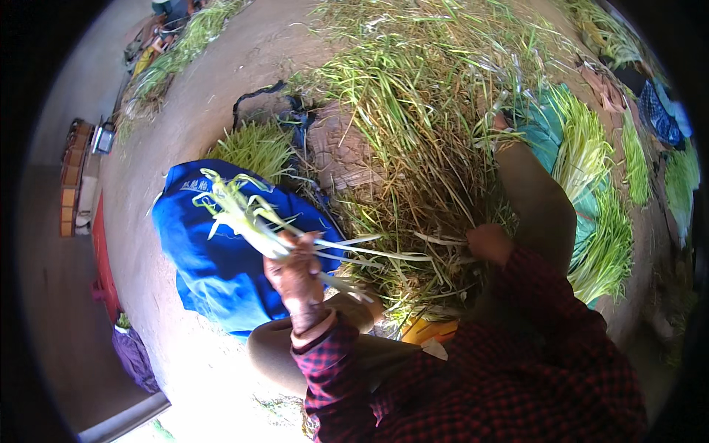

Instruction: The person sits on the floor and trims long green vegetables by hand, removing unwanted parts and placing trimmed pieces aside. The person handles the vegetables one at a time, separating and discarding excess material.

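My left hand (299,271) grips a bunch of pale green leafy stalks (249,227), perhaps chives. Their leafy tops point up and left over a blue cloth (221,266), and their thin white ends stick out to the right. At the right side of a heap of tangled green and brown stalks (421,149), my right hand (490,243) has its fingers closed. A pale stalk (440,239) runs into its fingertips, which are partly hidden. The heap lies in front of me between my bent legs.
Beyond the blue cloth lies a pile of trimmed greens (257,149). Bundles of pale greens (587,144) rest on green plastic sheeting (543,122) at the right. An orange object (426,331) is by my lap. Other people (171,11) sit by greens at the upper left.
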Motion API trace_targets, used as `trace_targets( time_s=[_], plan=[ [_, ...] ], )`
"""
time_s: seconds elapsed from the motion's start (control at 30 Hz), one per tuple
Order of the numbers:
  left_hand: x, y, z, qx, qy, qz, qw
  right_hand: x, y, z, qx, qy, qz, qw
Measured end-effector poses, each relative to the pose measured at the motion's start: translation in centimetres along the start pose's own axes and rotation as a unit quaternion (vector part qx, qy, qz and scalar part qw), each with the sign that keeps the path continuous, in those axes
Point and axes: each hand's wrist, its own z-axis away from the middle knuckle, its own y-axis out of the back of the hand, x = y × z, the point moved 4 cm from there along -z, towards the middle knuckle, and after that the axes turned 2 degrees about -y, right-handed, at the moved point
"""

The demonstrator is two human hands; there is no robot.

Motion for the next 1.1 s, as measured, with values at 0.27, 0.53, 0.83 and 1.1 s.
trace_targets(
  time_s=[0.27,0.53,0.83,1.1],
  plan=[
    [-6.5,-3.7,3.0,-0.01,0.095,0.025,0.995,-6.9,9.7,8.8,0.314,0.218,-0.324,0.865],
    [-9.6,-5.0,4.6,-0.038,0.207,0.045,0.977,-8.0,6.0,8.0,0.101,0.186,-0.61,0.764],
    [-11.8,-5.0,4.4,-0.018,0.304,0.11,0.946,-8.6,8.0,8.0,0.104,0.129,-0.673,0.721],
    [-12.3,-5.8,5.9,-0.095,0.271,0.04,0.957,-12.0,7.1,7.5,0.313,0.256,-0.397,0.824]
  ],
)
